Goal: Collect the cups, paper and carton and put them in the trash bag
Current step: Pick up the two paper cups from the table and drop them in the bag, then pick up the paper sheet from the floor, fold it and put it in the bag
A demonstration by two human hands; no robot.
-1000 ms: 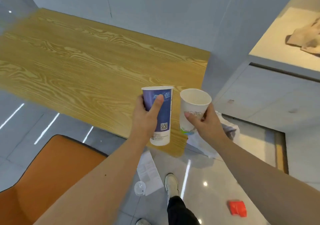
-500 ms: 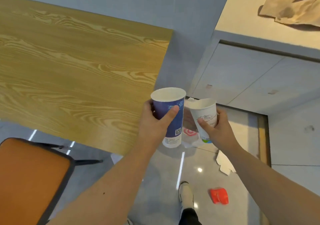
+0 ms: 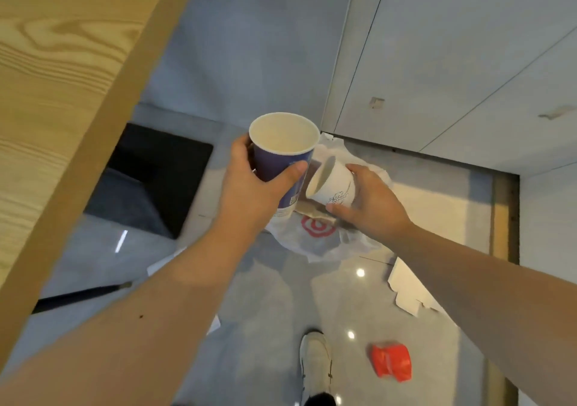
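Cups brought off the desk to above the trash bag

The left hand point(image 3: 249, 193) clasps the blue cup point(image 3: 282, 156); the right hand point(image 3: 371, 199) now tilts the white cup point(image 3: 334, 184) toward the white trash bag point(image 3: 315, 240) at frame centre.

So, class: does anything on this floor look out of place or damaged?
Yes. A red carton lies crumpled near the shoe, torn white paper is under the right arm, and the trash bag sits slumped on the tiles.
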